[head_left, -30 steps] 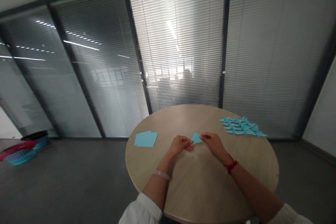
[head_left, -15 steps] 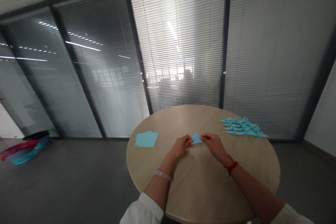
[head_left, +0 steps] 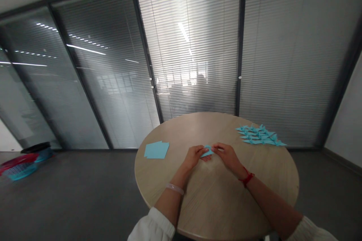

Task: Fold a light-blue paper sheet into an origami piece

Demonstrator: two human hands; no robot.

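Observation:
A small folded piece of blue paper is held between my two hands, above the middle of the round table. My left hand grips its left side, with some fingers showing beneath the paper. At the paper's upper right edge, my right hand pinches it between thumb and fingers. The top of the paper looks bent over or curved; its exact fold is too small to make out. Flat blue paper sheets lie overlapping to the left of my hands. Several blue folded paper cranes sit in rows to the right.
The round wooden table stands in front of a glass partition with blinds. On the floor at far left are a red and blue basket and a dark-rimmed blue basket.
The paper's pointed top has been bent over, and my right hand has shifted slightly left. More of my left fingers now show under the paper. The view has turned slightly.

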